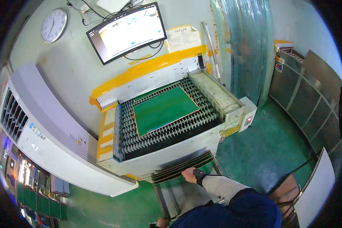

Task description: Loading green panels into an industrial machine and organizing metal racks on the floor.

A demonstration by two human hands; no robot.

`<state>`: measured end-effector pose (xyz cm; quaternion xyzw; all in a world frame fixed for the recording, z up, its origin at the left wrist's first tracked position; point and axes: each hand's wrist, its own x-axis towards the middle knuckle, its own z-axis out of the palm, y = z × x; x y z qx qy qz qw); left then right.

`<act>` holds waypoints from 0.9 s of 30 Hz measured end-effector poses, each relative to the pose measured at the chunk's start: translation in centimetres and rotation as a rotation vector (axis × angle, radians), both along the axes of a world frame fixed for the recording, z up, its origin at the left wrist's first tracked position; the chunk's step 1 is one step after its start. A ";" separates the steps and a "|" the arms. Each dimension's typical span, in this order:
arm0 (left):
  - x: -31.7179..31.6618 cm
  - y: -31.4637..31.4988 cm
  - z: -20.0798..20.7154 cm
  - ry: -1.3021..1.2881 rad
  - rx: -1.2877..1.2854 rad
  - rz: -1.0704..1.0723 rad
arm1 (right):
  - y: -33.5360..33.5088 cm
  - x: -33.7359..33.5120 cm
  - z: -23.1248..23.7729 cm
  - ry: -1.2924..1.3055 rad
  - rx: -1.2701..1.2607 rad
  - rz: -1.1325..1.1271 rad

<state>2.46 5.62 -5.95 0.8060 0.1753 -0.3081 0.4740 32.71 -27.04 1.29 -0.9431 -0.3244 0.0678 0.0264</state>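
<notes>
Rollers of grey ridged discs, mid-frame, bear a flat green rectangular panel, presumably keeping it level; bottom centre, left hand, grip hidden; above, thin dark-edged panels, seemingly spaced against rubbing, right hand curled at them, grasp unclear
</notes>
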 end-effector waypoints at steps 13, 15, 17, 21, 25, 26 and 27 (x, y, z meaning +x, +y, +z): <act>2.1 -1.1 2.3 0.112 0.341 -0.211 | -1.0 -3.2 24.5 -0.003 0.362 -0.052; 2.3 -1.3 2.6 0.128 0.364 -0.229 | -2.0 -3.4 26.8 -0.024 0.393 -0.059; 2.4 -1.5 2.6 0.148 0.389 -0.255 | -3.8 -3.0 28.5 0.036 0.432 -0.121; 2.9 -1.9 3.0 0.197 0.446 -0.307 | -7.6 -2.0 29.1 0.015 0.632 -0.347; 3.5 -2.7 4.3 0.259 0.503 -0.363 | -10.1 -1.8 27.5 0.567 1.394 -0.598; 3.6 -3.1 4.5 0.277 0.522 -0.376 | -10.3 -2.0 27.1 0.542 1.424 -0.568; 3.6 -3.5 4.8 0.302 0.544 -0.390 | -10.4 -2.3 26.7 0.680 1.653 -0.655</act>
